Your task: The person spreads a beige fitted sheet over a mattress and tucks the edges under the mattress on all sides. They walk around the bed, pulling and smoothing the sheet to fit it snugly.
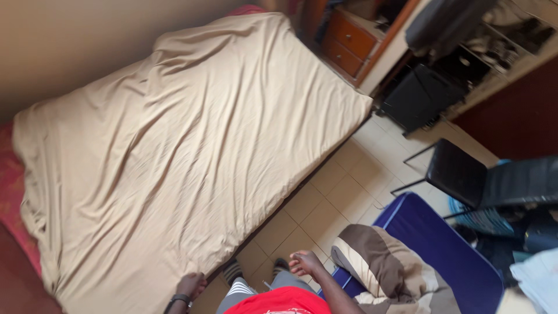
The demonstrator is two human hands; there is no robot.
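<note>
Cloth, tile and wood, by surface
Bed sheet (174, 151): matt beige cloth, creased. Floor (343, 192): smooth glazed tiles. Drawers (349, 40): polished wood. Chair (459, 171): black padded seat.

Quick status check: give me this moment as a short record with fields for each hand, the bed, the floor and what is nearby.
left hand: at the near edge of the beige sheet; grip cannot be told; dark band at the wrist
right hand: empty, fingers loosely curled, in the air over the tiled floor
bed: beige sheet spread over the mattress, wrinkled; red patterned cover shows at the far side
floor: blue mat with a striped brown blanket on it
nearby: black chair, wooden drawers
</note>
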